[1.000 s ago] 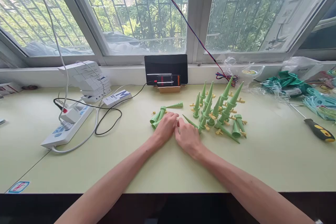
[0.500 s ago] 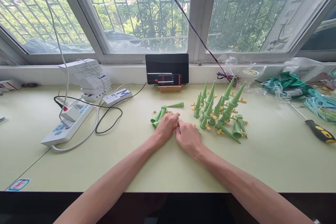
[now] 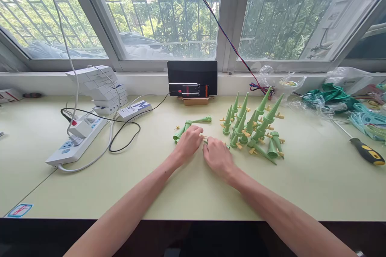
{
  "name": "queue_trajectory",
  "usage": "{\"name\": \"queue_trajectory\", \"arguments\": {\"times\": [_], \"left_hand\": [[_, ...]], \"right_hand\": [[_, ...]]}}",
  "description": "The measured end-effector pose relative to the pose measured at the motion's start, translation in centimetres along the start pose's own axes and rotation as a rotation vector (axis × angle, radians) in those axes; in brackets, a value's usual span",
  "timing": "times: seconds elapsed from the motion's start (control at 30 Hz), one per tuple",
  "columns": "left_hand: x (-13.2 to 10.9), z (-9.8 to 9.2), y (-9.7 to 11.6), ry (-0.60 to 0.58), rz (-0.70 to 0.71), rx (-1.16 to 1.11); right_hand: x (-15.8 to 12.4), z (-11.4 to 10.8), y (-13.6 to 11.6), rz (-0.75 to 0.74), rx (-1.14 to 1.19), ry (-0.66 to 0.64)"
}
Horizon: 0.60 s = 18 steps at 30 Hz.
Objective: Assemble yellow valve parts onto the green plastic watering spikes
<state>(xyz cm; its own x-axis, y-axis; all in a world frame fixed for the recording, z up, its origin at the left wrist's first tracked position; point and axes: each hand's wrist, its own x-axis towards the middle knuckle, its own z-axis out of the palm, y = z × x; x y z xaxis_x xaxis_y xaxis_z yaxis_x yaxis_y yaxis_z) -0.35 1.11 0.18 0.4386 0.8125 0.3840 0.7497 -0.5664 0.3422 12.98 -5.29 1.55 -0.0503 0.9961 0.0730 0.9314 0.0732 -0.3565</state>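
My left hand and my right hand meet at the middle of the pale green table, fingers curled together around a small piece that they mostly hide. A yellow bit shows between the fingertips. Just beyond my left hand lie a few green cone spikes on their sides. To the right of my right hand stands a cluster of upright green cone spikes with small yellow knobs; some of them lie flat at its near edge.
A white power strip with plugs and black and white cables lies at left, behind it a stack of white boxes. A phone on a wooden stand leans before a dark tablet. A screwdriver and bags of green parts sit at right.
Both hands stayed together at the same spot, shifting slightly away from me. The long green spike seen at my right fingers a second ago is now hidden.
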Motion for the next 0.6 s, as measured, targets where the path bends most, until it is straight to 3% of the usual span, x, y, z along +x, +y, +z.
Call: {"name": "queue_trajectory", "arguments": {"times": [0.6], "left_hand": [[-0.08,-0.02,0.13,-0.06,-0.007,0.007]], "right_hand": [[-0.37,-0.64,-0.7,0.03,-0.086,-0.092]]}}
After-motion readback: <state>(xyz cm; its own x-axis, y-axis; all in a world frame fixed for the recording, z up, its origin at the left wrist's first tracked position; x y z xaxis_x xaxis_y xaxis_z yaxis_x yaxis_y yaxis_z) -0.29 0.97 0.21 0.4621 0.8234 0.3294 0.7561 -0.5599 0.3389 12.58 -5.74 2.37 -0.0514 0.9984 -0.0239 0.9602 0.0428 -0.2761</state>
